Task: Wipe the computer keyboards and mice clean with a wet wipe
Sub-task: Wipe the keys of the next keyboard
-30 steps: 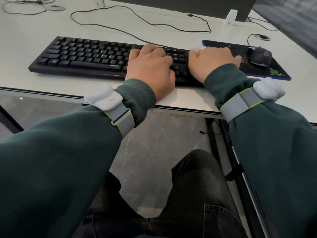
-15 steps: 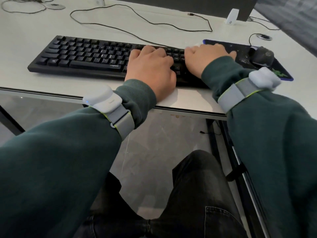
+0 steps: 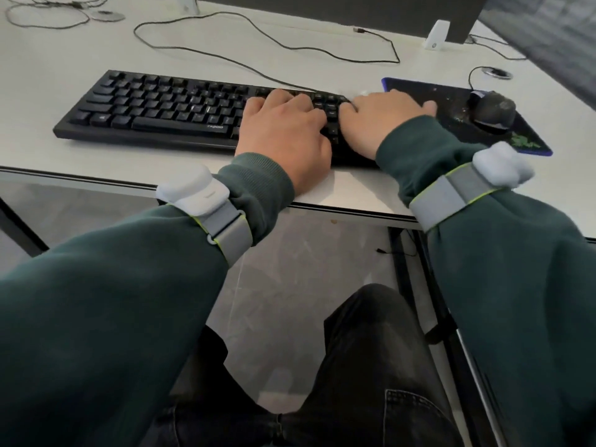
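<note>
Keyboard [image 3: 161,108] lies flat on desk [image 3: 80,53] near the front edge, with mouse [image 3: 493,109] on pad [image 3: 451,96] just beside its right end. Left hand [image 3: 283,130] rests on the right-centre keys, fingers loosely bent, holding nothing; it likely steadies the board. Right hand [image 3: 380,121] lies palm down over the right-end keys, fingers fairly straight, thumb out over the pad. A white sliver past its fingertips is probably the wipe [image 3: 363,92], mostly hidden and seemingly pressed flat, not pinched. Step in hand, my read: wiping the right key block. To do it well, use light even pressure and stroke along the rows. The left hand pins the board against sliding, then shifts so the keys under it get covered. Mouse comes after.
</note>
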